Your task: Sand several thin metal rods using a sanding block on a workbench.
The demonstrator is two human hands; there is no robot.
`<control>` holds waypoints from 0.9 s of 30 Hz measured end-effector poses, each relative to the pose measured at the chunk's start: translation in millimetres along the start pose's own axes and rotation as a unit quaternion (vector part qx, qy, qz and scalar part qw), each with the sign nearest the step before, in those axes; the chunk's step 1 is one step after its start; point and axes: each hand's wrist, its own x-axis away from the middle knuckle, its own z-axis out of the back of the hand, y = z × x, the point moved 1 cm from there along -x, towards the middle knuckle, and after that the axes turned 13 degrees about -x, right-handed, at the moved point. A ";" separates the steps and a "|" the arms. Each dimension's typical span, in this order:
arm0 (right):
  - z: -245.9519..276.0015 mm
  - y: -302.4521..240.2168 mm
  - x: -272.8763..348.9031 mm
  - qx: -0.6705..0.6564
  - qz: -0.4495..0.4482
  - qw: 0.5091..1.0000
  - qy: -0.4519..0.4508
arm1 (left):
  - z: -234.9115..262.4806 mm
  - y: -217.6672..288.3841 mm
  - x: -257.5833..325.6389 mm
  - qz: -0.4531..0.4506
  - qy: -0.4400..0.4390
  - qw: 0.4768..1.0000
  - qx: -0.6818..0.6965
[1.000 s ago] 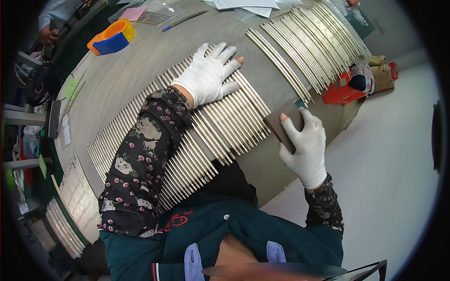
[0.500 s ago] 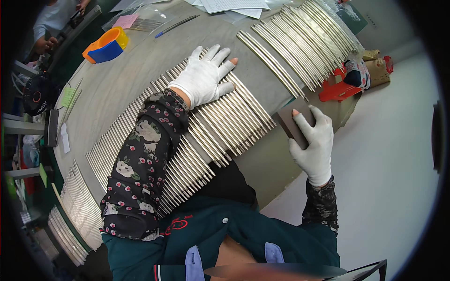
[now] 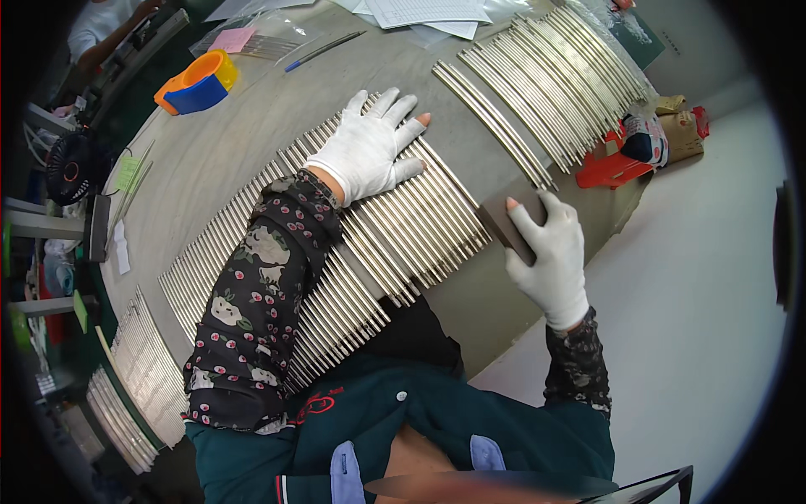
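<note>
A long row of thin metal rods [image 3: 437,214] lies side by side across the table in front of me. My left hand [image 3: 365,149], in a white glove with some fingertips bare, rests flat on the rods near their far ends, fingers spread. To the right, my gloved right hand [image 3: 550,265] grips a flat brown block [image 3: 502,225], thumb and fingers on its sides. The block's left edge is close to the right end of the row; whether it touches the rods I cannot tell. Past it lie a few separate rods [image 3: 491,122].
A larger batch of rods [image 3: 554,84] fills the far right of the table. Farther back are a pen [image 3: 323,52], papers [image 3: 428,13] and an orange-and-blue tape dispenser [image 3: 197,84]. A fan [image 3: 69,168] stands at left; a red bin [image 3: 609,164] is beyond the right edge.
My right hand has moved left with the brown block, bringing it nearer the right end of the row. My left hand stays flat on the rods. The whole view has shifted slightly.
</note>
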 end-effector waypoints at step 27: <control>-2.2 -10.2 -27.2 0.006 0.014 1.000 -0.003 | -3.8 1.0 2.8 0.004 0.017 1.000 0.013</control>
